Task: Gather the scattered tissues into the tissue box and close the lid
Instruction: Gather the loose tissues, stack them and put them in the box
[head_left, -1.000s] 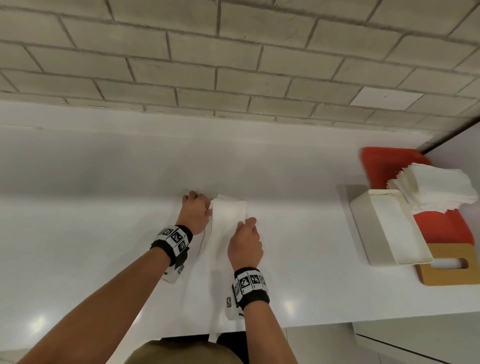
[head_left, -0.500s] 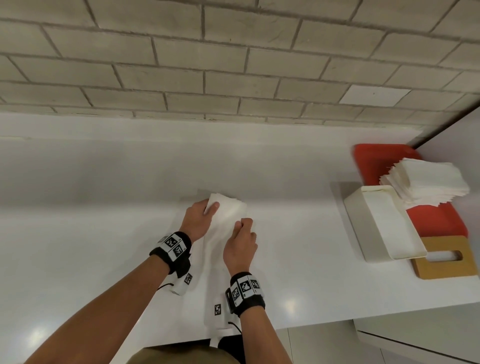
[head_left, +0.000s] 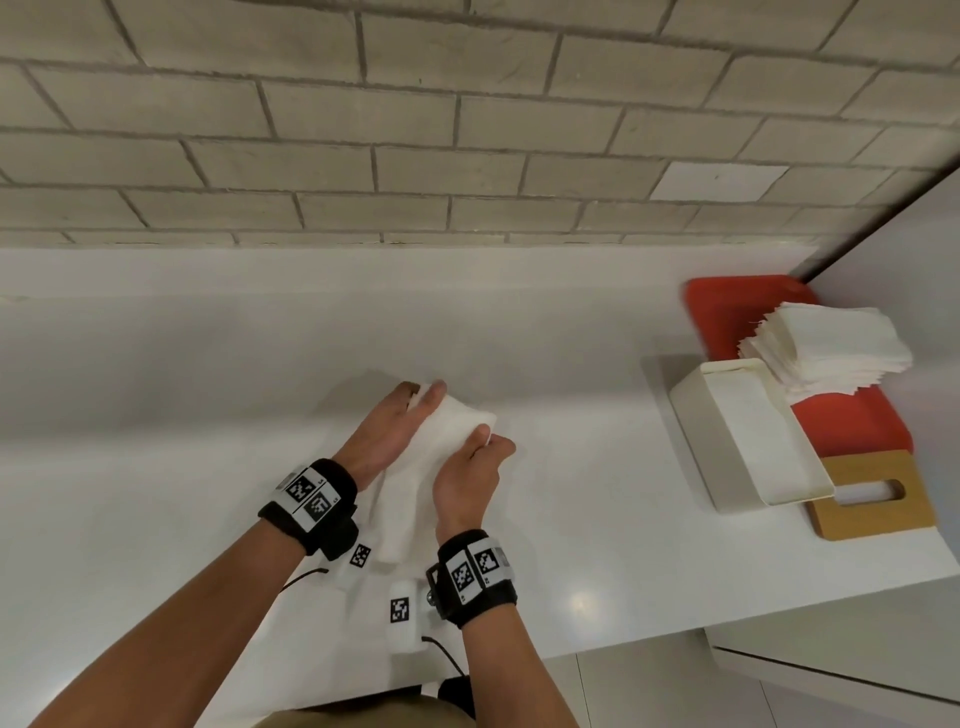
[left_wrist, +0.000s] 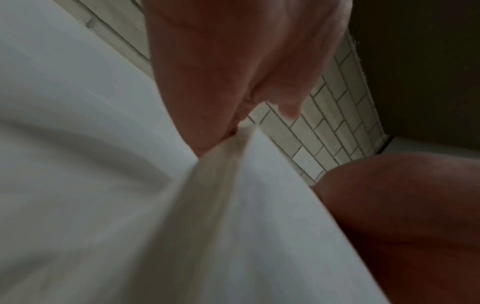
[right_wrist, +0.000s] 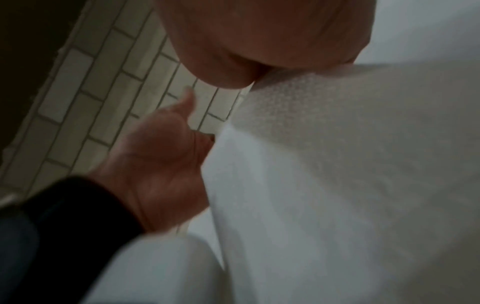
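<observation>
A white tissue (head_left: 449, 434) is held a little above the white counter (head_left: 156, 467) between both hands. My left hand (head_left: 415, 402) pinches its far edge, shown close up in the left wrist view as fingers (left_wrist: 231, 127) nipping the folded tissue (left_wrist: 259, 205). My right hand (head_left: 480, 447) pinches its near right edge; the right wrist view shows my thumb (right_wrist: 233, 67) on the embossed tissue (right_wrist: 337, 164). The white tissue box (head_left: 701, 431) stands open at the right. Its wooden slotted lid (head_left: 878, 514) lies beside it. A stack of tissues (head_left: 831, 348) sits on a red tray (head_left: 727, 312).
A grey brick wall (head_left: 467, 130) runs along the back of the counter. A white side panel (head_left: 924, 249) closes off the right end beyond the tray. The counter's front edge (head_left: 623, 644) is close to my body, with floor below it.
The tissue lay on the counter under both hands a second ago. Both hands now pinch it and hold it raised and tilted; the left hand has swung to its far edge.
</observation>
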